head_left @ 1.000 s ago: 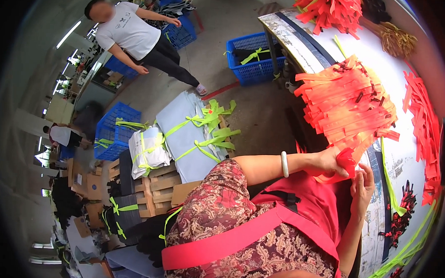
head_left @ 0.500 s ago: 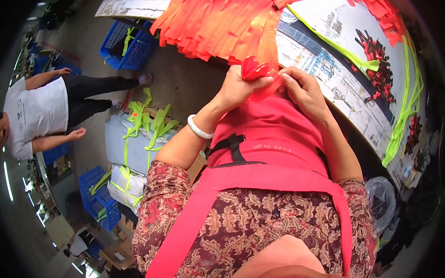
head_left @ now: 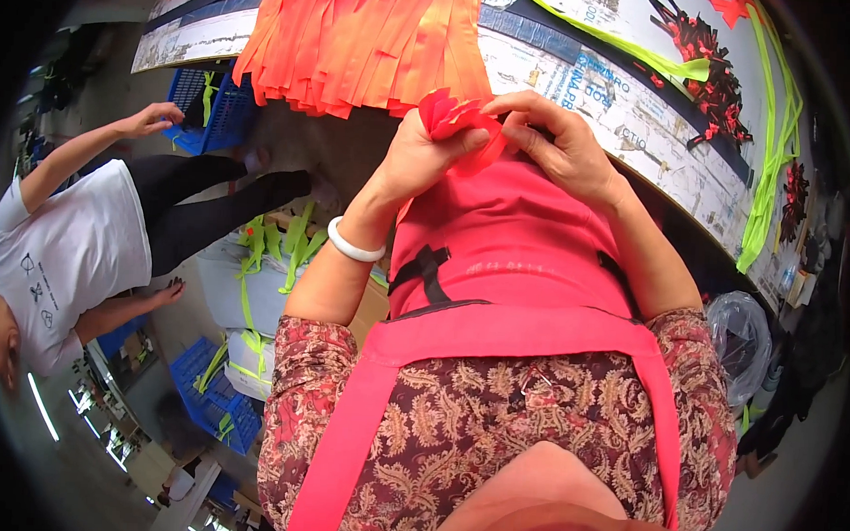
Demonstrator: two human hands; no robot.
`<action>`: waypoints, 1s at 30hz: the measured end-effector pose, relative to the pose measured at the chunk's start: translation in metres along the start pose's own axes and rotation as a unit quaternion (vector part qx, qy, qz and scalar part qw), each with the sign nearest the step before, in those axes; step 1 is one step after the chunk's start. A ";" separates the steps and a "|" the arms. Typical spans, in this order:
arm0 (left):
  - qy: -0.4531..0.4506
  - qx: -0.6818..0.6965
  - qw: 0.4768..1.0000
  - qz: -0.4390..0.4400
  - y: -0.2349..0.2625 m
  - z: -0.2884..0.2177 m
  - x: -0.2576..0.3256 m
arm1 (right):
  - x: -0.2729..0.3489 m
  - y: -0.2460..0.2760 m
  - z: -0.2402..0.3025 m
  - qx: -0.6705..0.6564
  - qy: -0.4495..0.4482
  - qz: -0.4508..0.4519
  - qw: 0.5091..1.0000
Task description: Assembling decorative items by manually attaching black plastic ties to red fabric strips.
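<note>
My left hand (head_left: pixel 417 158), with a white bangle on its wrist, is closed around a bunch of red ribbon strips (head_left: pixel 449 117). The loose ends fan out above the thumb like petals. At the right side of the bunch, my right hand (head_left: pixel 565 144) has its fingers curled, thumb and forefinger tips at the ribbon's edge. Just beyond both hands, a thick row of orange-red ribbon strips (head_left: pixel 367 48) hangs over the table edge. A red apron (head_left: pixel 510 231) covers my front below the hands.
The worn white table (head_left: pixel 581 84) bears yellow-green strips (head_left: pixel 760 184) and piles of small black-and-red pieces (head_left: pixel 698 74). Blue crates (head_left: pixel 210 394) and grey bundles (head_left: pixel 237 292) stand at the left. A person in a white shirt (head_left: pixel 89 235) walks there. A clear plastic bag (head_left: pixel 739 342) is at the right.
My view has shifted, and both hands sit slightly farther left and up in it. The right hand's fingers have lifted and spread a little at the bunch. The walking person has come nearer.
</note>
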State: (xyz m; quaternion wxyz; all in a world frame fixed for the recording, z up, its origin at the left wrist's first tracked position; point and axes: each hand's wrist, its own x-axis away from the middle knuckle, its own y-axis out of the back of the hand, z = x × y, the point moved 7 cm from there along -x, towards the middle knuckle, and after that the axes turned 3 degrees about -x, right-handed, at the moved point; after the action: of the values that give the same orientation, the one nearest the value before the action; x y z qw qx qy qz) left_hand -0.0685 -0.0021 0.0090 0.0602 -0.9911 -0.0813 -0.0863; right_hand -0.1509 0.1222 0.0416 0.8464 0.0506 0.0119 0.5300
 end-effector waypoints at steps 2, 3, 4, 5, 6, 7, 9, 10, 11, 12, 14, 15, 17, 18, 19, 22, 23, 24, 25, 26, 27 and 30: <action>0.053 0.099 0.993 0.034 -0.001 0.011 -0.002 | -0.001 0.002 0.002 -0.023 0.031 0.006 0.999; 0.055 0.097 0.993 0.038 0.000 0.006 -0.003 | -0.003 0.001 0.005 -0.023 0.069 0.029 0.997; 0.076 0.140 0.985 0.067 -0.004 0.001 -0.005 | -0.002 0.000 0.009 -0.023 0.107 0.052 0.993; 0.096 0.182 0.974 0.094 -0.009 -0.002 -0.006 | -0.001 0.002 0.010 -0.023 0.106 0.048 0.993; 0.126 0.157 0.978 0.058 -0.006 0.001 -0.006 | -0.002 0.004 0.012 -0.017 0.093 0.051 0.994; 0.127 0.156 0.978 0.061 -0.006 -0.002 -0.007 | -0.003 0.005 0.013 -0.011 0.078 0.054 0.995; 0.154 0.133 0.976 0.083 -0.008 -0.006 -0.008 | -0.001 0.007 0.016 0.010 0.081 0.050 0.995; 0.155 0.133 0.975 0.085 -0.008 -0.004 -0.008 | 0.000 0.007 0.018 0.031 0.085 0.048 0.995; 0.155 0.136 0.973 0.100 -0.010 0.000 -0.008 | 0.002 0.006 0.017 0.031 0.083 0.046 0.995; 0.154 0.140 0.972 0.113 -0.012 0.002 -0.008 | 0.005 0.006 0.020 0.049 0.115 0.026 0.992; 0.087 0.057 0.991 0.079 -0.007 -0.003 -0.015 | 0.010 0.005 0.027 0.066 0.144 0.005 0.987; 0.019 -0.027 0.998 0.045 -0.002 -0.010 -0.019 | 0.011 0.012 0.025 0.088 0.088 -0.043 0.991; -0.196 -0.161 0.960 -0.117 0.023 -0.034 -0.015 | 0.013 0.020 0.024 0.109 0.028 -0.093 0.989; -0.215 -0.188 0.951 -0.118 0.019 -0.045 -0.015 | 0.014 0.024 0.019 0.112 -0.009 -0.092 0.989; -0.233 -0.217 0.940 -0.123 0.015 -0.058 -0.008 | 0.016 0.025 0.014 0.113 -0.045 -0.088 0.989; -0.188 -0.187 0.964 -0.036 -0.016 -0.048 -0.005 | 0.018 0.015 0.004 0.072 -0.037 -0.075 0.994; -0.166 -0.177 0.970 -0.022 -0.018 -0.041 -0.005 | 0.018 0.011 0.001 0.046 -0.045 -0.065 0.996; -0.124 -0.151 0.981 -0.024 -0.016 -0.028 -0.008 | 0.019 0.009 -0.002 0.040 -0.060 -0.058 0.996; -0.081 -0.124 0.989 -0.026 -0.013 -0.016 -0.009 | 0.020 0.008 -0.002 0.037 -0.064 -0.059 0.996; -0.077 -0.123 0.989 -0.024 -0.012 -0.011 -0.007 | 0.020 0.006 0.000 0.059 -0.052 -0.045 0.996; -0.059 -0.092 0.994 -0.004 -0.015 -0.009 -0.008 | 0.020 0.005 0.001 0.082 -0.039 -0.032 0.995; -0.039 -0.053 0.998 0.007 -0.020 0.001 -0.007 | 0.024 0.003 -0.003 0.108 0.001 -0.041 0.993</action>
State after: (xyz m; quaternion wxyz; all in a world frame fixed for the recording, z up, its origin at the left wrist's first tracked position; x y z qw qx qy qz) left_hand -0.0785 0.0166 0.0086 0.0049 -0.9960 -0.0723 -0.0517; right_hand -0.1432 0.1448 0.0393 0.8572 0.1402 0.0722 0.4903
